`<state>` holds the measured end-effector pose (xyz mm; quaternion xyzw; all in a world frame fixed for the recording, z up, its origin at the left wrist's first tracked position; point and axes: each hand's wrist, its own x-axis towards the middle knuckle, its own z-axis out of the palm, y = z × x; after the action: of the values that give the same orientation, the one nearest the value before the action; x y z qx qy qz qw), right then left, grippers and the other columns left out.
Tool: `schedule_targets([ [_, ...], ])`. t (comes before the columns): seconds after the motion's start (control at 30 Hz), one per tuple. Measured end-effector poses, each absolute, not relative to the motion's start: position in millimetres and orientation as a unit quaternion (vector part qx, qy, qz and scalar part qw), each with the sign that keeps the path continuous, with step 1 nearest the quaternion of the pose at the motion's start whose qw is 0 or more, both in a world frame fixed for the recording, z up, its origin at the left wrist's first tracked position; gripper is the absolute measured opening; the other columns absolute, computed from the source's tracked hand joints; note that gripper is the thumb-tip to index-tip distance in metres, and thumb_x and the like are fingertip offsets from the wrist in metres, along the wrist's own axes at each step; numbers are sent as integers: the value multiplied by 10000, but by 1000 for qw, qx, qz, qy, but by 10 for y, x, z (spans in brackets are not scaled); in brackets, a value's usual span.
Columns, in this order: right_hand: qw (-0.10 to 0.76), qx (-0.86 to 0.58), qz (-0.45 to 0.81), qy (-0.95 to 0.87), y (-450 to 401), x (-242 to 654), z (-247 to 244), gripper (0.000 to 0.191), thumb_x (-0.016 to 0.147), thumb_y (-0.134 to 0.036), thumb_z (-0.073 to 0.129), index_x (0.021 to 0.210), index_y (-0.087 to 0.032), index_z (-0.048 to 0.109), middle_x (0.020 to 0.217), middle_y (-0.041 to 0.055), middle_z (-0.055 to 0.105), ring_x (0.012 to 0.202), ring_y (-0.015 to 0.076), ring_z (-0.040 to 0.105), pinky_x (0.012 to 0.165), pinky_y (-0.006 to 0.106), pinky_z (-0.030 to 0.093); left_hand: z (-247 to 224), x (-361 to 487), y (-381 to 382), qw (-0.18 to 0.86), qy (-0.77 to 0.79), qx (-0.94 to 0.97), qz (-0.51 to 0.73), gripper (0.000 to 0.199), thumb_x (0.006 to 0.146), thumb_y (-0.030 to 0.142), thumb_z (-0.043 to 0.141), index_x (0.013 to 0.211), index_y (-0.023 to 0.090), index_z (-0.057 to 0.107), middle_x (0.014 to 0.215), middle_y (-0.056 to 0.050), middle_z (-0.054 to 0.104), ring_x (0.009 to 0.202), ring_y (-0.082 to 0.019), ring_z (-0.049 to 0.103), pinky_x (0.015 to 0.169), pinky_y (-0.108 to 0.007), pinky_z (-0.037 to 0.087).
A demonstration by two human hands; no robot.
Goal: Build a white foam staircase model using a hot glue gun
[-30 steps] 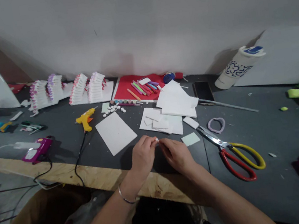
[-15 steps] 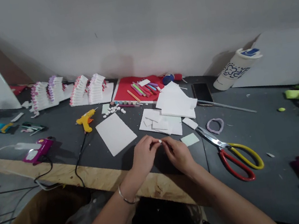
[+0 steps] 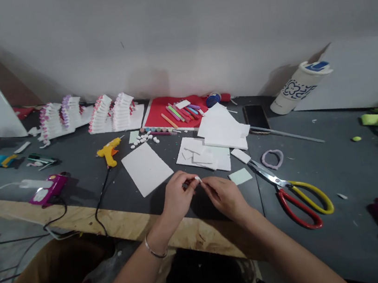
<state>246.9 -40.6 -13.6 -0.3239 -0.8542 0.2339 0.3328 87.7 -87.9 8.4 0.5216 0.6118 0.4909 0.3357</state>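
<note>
"White bit [image 3: 197,178] in your fingertips: what has changed there?"

"It shows as a slanting sliver, where a moment ago I saw little more than a dot. My left hand [image 3: 177,197] has shifted slightly toward the tabletop's [image 3: 304,158] left edge. I'd judge I'm still working the bit, as it isn't set down."

"How are you holding it?"

"Left thumb and finger are pinched on it, with a gap behind the pinch. My right hand [image 3: 228,197] has its fingertips drawn together at the other end; how firmly they grip is hidden. The bit sits between both hands, just in from the front edge."

"What's it made of?"

"I can't tell; it looks matt and pale, rather like the rounded pellets [image 3: 139,142] farther back."

"And around you?"

"A flat white board [image 3: 147,170], square-cornered, lies toward the left, and a thin, pale green card [image 3: 240,176] just beyond my right hand. The scissors [image 3: 279,182] lie open toward the right edge, bright metal with smooth red and yellow loops. The glue gun [image 3: 109,152], yellow and hard-looking, rests toward the left edge."
</note>
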Motion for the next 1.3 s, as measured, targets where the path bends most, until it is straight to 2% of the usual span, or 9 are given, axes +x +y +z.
schedule_targets([
  [0.13, 310, -322, 220, -867, -404, 2463, -128, 282, 980, -212, 395, 815, -203, 625, 709, 61, 670, 640, 171, 619, 621, 256, 450, 47, 906, -877, 295, 639, 537, 466, 138, 900, 259, 601, 856, 166, 693, 834, -21, 628, 644, -117, 636, 556, -229, 575],
  [0.27, 299, -338, 210, -867, -392, 2474, -131, 281, 965, -197, 381, 766, -207, 580, 673, 49, 619, 602, 169, 569, 582, 257, 412, 61, 951, -852, 175, 669, 613, 382, 104, 896, 176, 605, 837, 175, 691, 797, -20, 649, 748, -152, 652, 681, -265, 551],
  [0.37, 296, -352, 214, -862, -390, 2479, -146, 251, 949, -181, 390, 778, -208, 571, 690, 49, 618, 613, 173, 566, 580, 261, 406, 70, 973, -841, 118, 664, 662, 328, 142, 924, 177, 567, 856, 178, 691, 805, -27, 656, 761, -159, 643, 712, -276, 531],
  [0.5, 304, -359, 239, -850, -399, 2467, -181, 210, 935, -168, 408, 837, -204, 590, 729, 53, 648, 646, 182, 599, 605, 266, 434, 47, 983, -868, 117, 660, 665, 330, 175, 949, 202, 537, 862, 186, 688, 780, -15, 643, 732, -148, 631, 710, -269, 530],
  [0.7, 317, -351, 274, -837, -415, 2442, -209, 230, 955, -185, 396, 879, -207, 612, 779, 67, 696, 677, 188, 647, 629, 274, 478, 50, 962, -949, 169, 632, 649, 389, 215, 959, 175, 486, 998, 201, 695, 840, -27, 660, 717, -136, 640, 675, -257, 551],
  [0.97, 320, -323, 319, -832, -464, 2392, -163, 244, 981, -221, 386, 956, -202, 628, 834, 76, 726, 732, 199, 687, 672, 287, 519, 59, 898, -990, 197, 645, 593, 441, 45, 856, 157, 622, 818, 180, 624, 796, -1, 615, 713, -127, 620, 614, -219, 516],
  [1.07, 309, -315, 323, -837, -500, 2374, -140, 274, 991, -235, 362, 948, -210, 632, 831, 72, 727, 740, 202, 692, 675, 286, 518, 52, 904, -1041, 164, 658, 608, 412, 60, 871, 148, 603, 822, 183, 601, 802, 2, 602, 704, -127, 611, 626, -226, 511],
  [1.2, 291, -322, 363, -824, -535, 2373, -119, 288, 1000, -319, 393, 911, -212, 645, 797, 54, 719, 710, 196, 673, 651, 276, 496, 82, 942, -1163, 87, 674, 668, 303, 94, 905, 128, 550, 860, 181, 613, 846, -31, 617, 754, -163, 612, 636, -257, 496],
  [1.3, 280, -333, 423, -795, -535, 2373, -92, 368, 1001, -419, 386, 829, -212, 636, 734, 31, 673, 660, 177, 615, 615, 264, 461, 127, 922, -1218, 100, 669, 675, 293, 88, 916, 159, 567, 881, 181, 644, 864, -38, 626, 792, -171, 614, 643, -257, 482],
])
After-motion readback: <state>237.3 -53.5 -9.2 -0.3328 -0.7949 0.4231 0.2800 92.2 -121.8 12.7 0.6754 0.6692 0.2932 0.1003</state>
